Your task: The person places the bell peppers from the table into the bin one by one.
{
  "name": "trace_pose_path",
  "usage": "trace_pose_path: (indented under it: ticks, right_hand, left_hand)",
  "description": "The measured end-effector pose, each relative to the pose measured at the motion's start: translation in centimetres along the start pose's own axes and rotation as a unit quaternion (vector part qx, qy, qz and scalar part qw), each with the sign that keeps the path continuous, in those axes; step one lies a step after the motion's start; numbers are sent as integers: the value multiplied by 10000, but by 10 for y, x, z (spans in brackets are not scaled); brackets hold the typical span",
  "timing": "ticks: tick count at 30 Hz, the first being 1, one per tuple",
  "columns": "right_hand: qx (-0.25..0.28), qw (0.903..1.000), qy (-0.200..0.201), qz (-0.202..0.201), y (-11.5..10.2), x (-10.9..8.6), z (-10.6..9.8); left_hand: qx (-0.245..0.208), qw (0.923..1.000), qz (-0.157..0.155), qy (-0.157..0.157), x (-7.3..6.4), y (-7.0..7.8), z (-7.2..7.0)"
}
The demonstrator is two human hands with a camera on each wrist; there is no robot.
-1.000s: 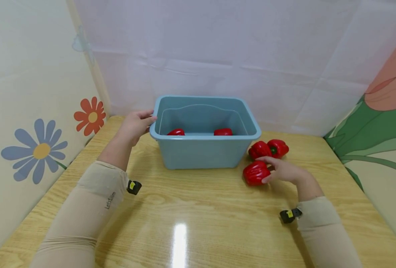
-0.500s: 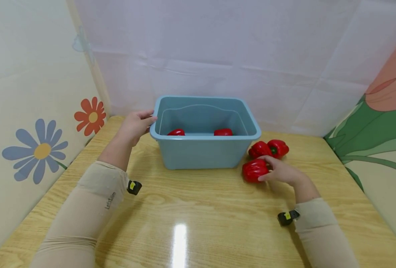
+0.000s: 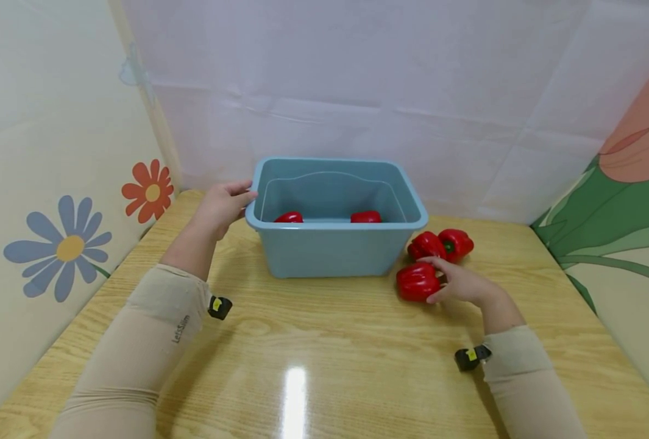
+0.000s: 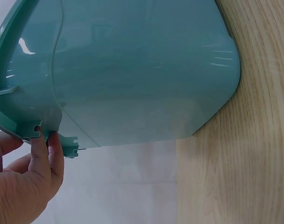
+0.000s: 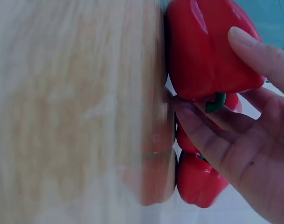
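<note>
**Head view: one hand on the bin's rim, the other round a red pepper**

Right wrist view shows the fingers of the right hand curled over a red pepper, with the thumb pressed under it near its green stem, so the hand is clamped on that pepper. The pepper sits on the wooden table just beside the blue bin, off its near right corner. Whether it is lifted clear of the wood cannot be told.

The fingers of the left hand lie together and nearly straight, their tips touching the underside of the bin's rim at its left end; the thumb rests over the top edge. Nothing is enclosed in that hand.

Two more peppers lie touching each other to the right of the bin, just behind the gripped one. Inside the bin, two red peppers show above its near wall, one towards the left, one towards the middle.

The bin stands upright near the back of the table, close to the white backdrop. A flower-printed panel stands well to the left of the bin.
</note>
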State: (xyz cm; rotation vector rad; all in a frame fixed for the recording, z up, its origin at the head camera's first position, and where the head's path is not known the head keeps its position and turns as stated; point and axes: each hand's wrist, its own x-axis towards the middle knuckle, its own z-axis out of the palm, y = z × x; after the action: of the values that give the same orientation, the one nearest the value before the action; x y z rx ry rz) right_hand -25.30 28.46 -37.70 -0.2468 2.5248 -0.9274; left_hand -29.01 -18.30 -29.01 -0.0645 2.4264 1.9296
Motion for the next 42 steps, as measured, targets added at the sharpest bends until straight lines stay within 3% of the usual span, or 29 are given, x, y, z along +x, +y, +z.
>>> trace_pose_path:
  ticks: [18,42]
  right_hand:
    - [-7,9980,271,-567,1,2,2]
    - [273,9959,547,-660,0,-3,-8]
  left_hand:
    - [-29,10000,-64,15,0,0,-1]
    - [-34,10000,-6,-5,0,0,0]
